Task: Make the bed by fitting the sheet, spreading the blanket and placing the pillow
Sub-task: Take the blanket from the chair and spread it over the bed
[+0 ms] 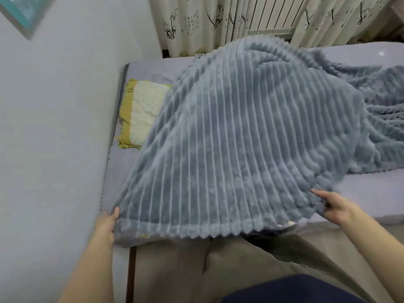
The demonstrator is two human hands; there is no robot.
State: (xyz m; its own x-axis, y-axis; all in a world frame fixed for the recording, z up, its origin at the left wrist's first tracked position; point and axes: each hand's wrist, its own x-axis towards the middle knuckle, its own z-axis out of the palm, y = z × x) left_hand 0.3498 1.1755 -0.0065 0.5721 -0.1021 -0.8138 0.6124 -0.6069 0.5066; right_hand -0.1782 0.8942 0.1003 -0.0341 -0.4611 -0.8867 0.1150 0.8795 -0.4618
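A grey-blue ribbed plush blanket [240, 138] billows over the bed, its near edge lifted at the bed's front side and its far part bunched at the right. My left hand [107, 224] grips the blanket's near-left corner by the wall. My right hand [334, 206] holds the near edge further right. A lavender sheet [371, 193] covers the mattress. A yellow and white pillow [142, 112] lies at the left end of the bed, partly hidden under the blanket.
A pale wall [54, 127] runs along the bed's left end, with a teal picture frame [24, 12] on it. Patterned curtains [196, 22] and a radiator [271, 16] stand behind the bed. My trousers and dark top fill the bottom of the view.
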